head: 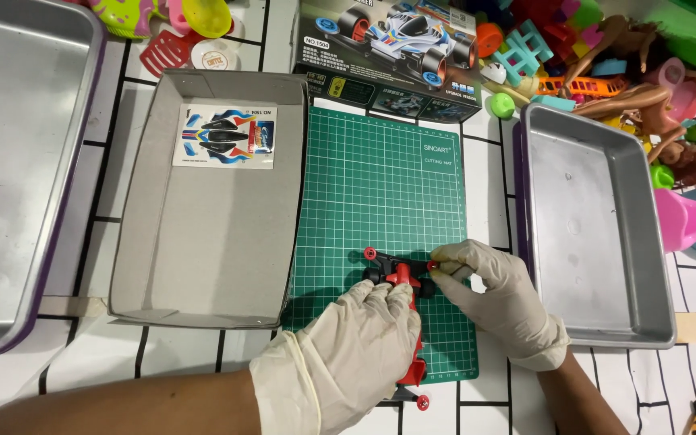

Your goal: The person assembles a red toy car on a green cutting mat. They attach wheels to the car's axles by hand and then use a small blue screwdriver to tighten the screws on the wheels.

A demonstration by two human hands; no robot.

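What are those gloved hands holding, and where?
A red toy car: left hand grips its middle, right hand pinches its front corner.

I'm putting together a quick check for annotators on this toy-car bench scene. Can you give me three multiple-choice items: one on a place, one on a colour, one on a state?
1. Where does the sticker sheet lie?
A. in the grey cardboard tray
B. on the green cutting mat
C. in the right metal pan

2. What colour is the toy car chassis?
A. blue
B. red
C. yellow

3. What is the right hand doing?
A. resting flat in a pan
B. holding pliers
C. pinching the car's front end

Answers: 1 A, the sheet sits at the tray's far end. 2 B, red body with black parts. 3 C, its fingertips meet at the front while the left hand covers the body.
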